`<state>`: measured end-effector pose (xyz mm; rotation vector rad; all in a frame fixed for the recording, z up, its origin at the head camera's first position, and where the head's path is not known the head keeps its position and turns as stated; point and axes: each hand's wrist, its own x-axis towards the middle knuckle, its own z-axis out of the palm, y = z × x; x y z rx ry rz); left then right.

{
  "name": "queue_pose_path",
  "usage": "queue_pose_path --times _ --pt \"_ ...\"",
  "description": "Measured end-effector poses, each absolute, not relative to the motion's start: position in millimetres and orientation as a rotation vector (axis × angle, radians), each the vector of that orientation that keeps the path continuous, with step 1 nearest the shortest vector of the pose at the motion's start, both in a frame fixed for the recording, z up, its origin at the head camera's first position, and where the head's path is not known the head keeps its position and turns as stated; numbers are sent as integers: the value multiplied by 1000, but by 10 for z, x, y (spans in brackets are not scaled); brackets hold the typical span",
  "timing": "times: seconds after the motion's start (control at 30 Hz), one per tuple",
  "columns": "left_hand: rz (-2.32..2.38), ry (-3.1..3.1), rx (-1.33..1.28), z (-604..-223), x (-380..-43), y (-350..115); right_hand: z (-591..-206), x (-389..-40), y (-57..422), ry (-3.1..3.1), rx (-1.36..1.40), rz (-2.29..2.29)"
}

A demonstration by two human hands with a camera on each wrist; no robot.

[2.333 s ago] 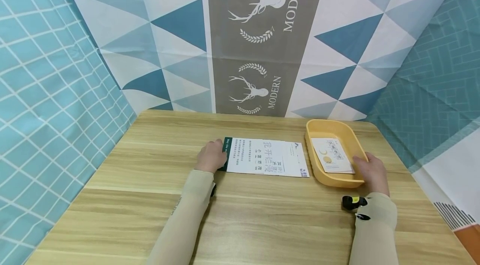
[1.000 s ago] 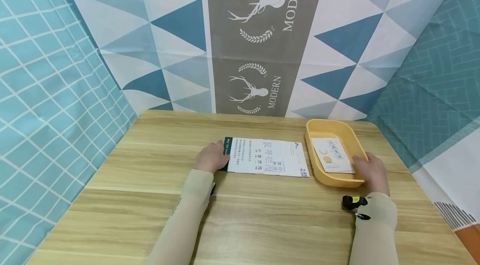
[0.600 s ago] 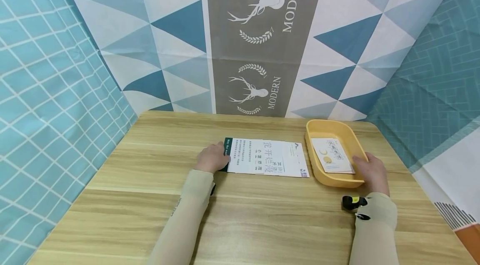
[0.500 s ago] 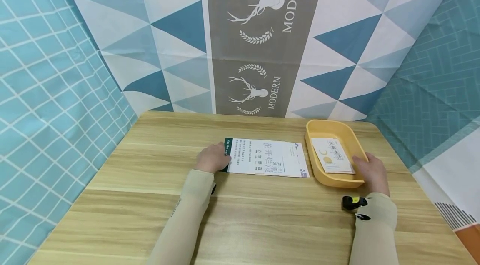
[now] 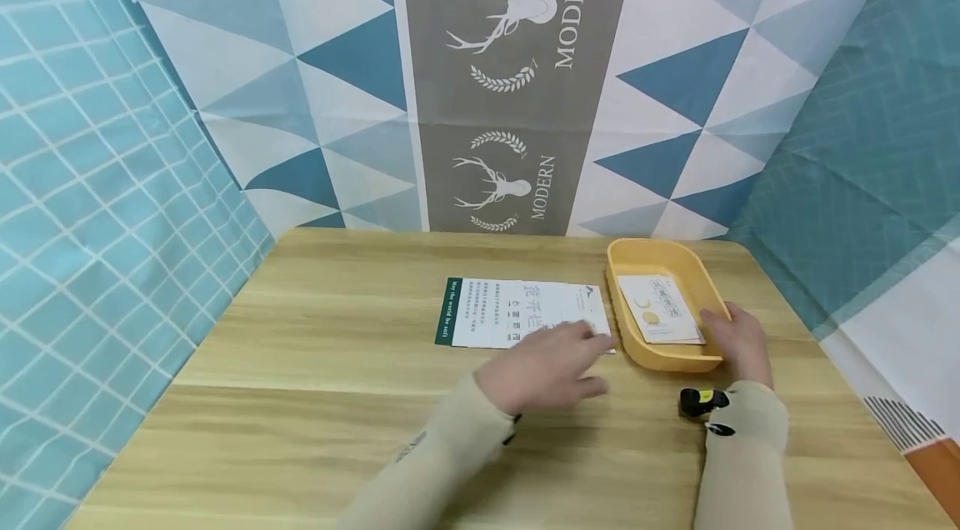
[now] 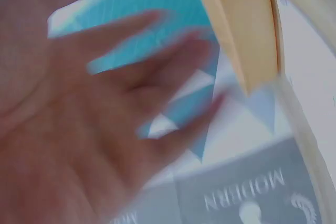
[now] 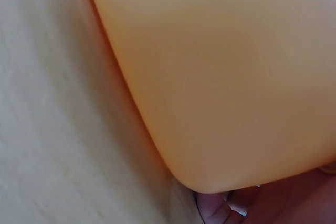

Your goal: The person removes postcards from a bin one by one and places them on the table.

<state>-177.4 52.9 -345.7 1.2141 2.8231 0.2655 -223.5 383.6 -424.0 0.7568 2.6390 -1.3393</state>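
My left hand (image 5: 543, 367), blurred by motion, is over the right-hand part of a row of overlapping white printed cards (image 5: 487, 313). Its fingers are spread and hold nothing; the left wrist view shows the bare palm (image 6: 79, 129). A dark green strip with white lettering (image 5: 447, 313) edges the row's left end. To the right, my right hand (image 5: 742, 347) grips the right rim of a yellow plastic tray (image 5: 663, 361), thumb on the inner side. Inside the tray lie white cards (image 5: 660, 309), the top one with a yellow moon and printed characters.
The wooden table (image 5: 285, 397) extends in front of and left of the cards. A patterned cloth backdrop (image 5: 345, 97) hangs behind its far edge, with blue tiled cloth (image 5: 90, 180) at the left. The tray stands near the table's right edge.
My left hand has left the green-edged end of the card row and swung right and nearer to me, fingers spreading. The right hand stays on the tray. The head view has shifted slightly.
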Motion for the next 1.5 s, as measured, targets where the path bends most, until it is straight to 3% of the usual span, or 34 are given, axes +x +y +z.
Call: queue_pose_path --times 0.17,0.6,1.0,1.5 --pt "185 3030 1553 -3480 -1810 1028 -4261 -2277 3792 2616 741 -1391" --pt "245 2773 1274 -3906 -2209 1986 -4283 -2228 3854 2692 664 -1373" --pt "374 2920 1113 -4048 -2441 2162 -4280 -2244 3861 2712 688 -1337" --pt "117 2961 954 -4050 -2486 2256 -4309 -2269 3843 2800 691 -1232"
